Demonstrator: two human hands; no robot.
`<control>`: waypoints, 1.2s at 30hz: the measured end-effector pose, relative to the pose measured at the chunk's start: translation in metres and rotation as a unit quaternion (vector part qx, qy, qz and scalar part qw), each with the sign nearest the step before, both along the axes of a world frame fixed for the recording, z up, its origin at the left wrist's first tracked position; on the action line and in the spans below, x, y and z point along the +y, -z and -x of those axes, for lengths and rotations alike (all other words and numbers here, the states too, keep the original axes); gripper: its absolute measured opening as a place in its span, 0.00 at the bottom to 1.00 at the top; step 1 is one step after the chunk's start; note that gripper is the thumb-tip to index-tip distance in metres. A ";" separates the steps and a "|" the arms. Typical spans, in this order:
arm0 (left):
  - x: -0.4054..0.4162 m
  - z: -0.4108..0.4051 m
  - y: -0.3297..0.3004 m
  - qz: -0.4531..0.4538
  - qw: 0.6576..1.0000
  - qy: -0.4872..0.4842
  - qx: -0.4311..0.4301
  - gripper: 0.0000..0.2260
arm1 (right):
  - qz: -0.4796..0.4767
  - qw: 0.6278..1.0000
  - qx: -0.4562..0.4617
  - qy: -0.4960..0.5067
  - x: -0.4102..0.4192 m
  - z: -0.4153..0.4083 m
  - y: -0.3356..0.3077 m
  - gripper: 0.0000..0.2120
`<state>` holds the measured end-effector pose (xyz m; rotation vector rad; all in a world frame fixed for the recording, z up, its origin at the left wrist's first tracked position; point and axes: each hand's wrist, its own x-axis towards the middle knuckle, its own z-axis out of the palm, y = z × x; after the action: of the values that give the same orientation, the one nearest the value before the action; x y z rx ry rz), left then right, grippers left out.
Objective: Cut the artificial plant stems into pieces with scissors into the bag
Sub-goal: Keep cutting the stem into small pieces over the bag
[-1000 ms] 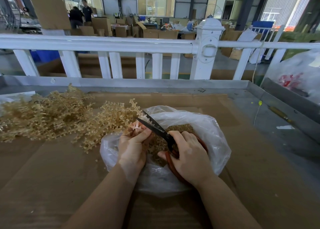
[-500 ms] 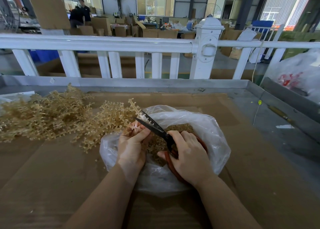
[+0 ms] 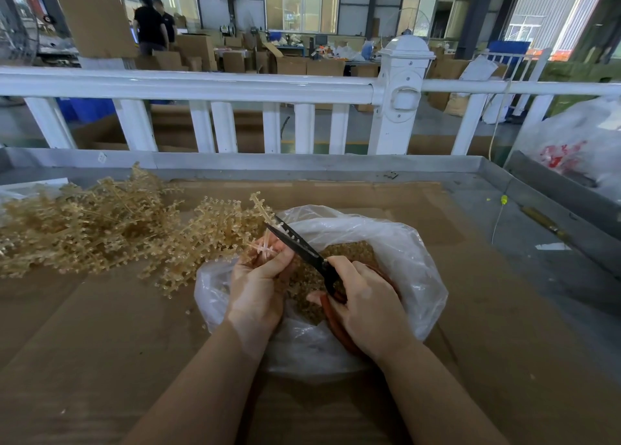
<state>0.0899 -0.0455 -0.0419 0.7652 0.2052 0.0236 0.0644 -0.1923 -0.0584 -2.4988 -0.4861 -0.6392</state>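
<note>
A clear plastic bag (image 3: 413, 259) lies open on the cardboard-covered table, with a heap of cut beige pieces (image 3: 353, 253) inside. Over its left rim my left hand (image 3: 258, 286) pinches a beige artificial plant stem (image 3: 263, 211) whose tip points up and away. My right hand (image 3: 369, 306) grips the red handles of black-bladed scissors (image 3: 297, 243). The blades cross the stem just above my left fingers. A pile of uncut beige stems (image 3: 94, 226) lies to the left of the bag.
A raised metal rim (image 3: 302, 167) edges the table at the back and right, with a white fence (image 3: 201, 88) behind it. A large plastic sack (image 3: 578, 142) stands at the right. Two people (image 3: 153, 24) stand among cardboard boxes far back.
The scissor blades have closed a little on the stem. Both hands stay in the same place over the bag. The people in the background have shifted.
</note>
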 end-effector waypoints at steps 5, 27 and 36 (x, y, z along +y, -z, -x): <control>0.001 0.000 0.000 0.010 1.000 0.008 -0.011 0.18 | -0.001 1.000 -0.001 -0.002 0.001 0.001 0.000 0.23; 0.001 -0.008 0.008 -0.019 1.000 -0.001 0.005 0.06 | 0.012 1.000 -0.007 0.020 0.001 0.005 -0.001 0.23; 0.001 -0.006 0.008 -0.043 0.999 0.021 -0.012 0.14 | 0.053 0.998 0.022 0.028 0.001 0.002 -0.009 0.25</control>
<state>0.0961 -0.0445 -0.0504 0.8542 0.1656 0.0015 0.0627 -0.1914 -0.0491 -2.6284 -0.4455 -0.5918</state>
